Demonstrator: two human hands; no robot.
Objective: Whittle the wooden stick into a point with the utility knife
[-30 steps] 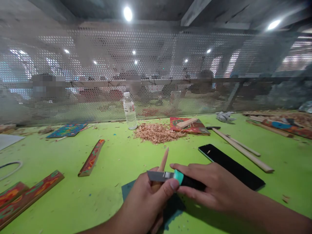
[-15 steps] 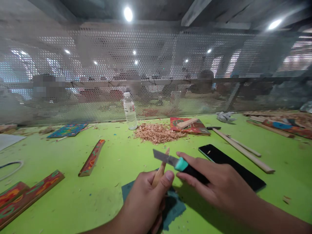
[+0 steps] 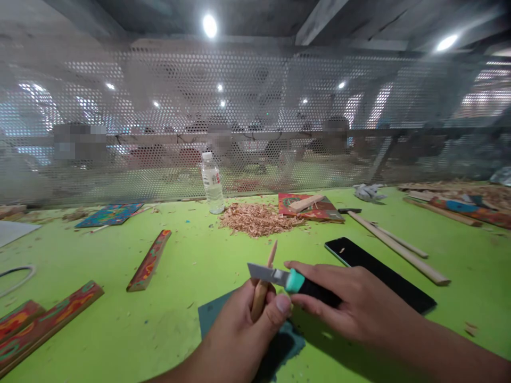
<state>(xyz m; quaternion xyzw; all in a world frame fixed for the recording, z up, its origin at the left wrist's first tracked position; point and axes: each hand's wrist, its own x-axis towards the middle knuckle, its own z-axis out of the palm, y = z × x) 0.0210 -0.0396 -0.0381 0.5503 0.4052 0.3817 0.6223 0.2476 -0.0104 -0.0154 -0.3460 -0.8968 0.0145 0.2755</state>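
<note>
My left hand (image 3: pixel 249 324) is closed around a thin wooden stick (image 3: pixel 260 298) whose pointed tip rises away from me. In my right hand (image 3: pixel 351 303) is a utility knife (image 3: pixel 309 286) with a black and teal handle. Its blade lies across the stick, just above my left fingers and below the tip. Beneath my left hand, a dark green sheet (image 3: pixel 213 314) with a ragged edge rests on the green table (image 3: pixel 179 340). A black phone (image 3: pixel 379 274) lies beyond my right hand.
Wood shavings (image 3: pixel 259 219) are heaped beside a water bottle (image 3: pixel 213 183). A painted board (image 3: pixel 331 209) carries a wood piece. Long sticks (image 3: pixel 403 250) lie at the right; painted strips (image 3: pixel 149 260) lie at the left. A perforated metal screen (image 3: pixel 247 117) stands behind the table.
The knife blade has moved down along the stick, closer to my left fingers. The stick's tip now shows clear above the blade. Both hands keep their hold.
</note>
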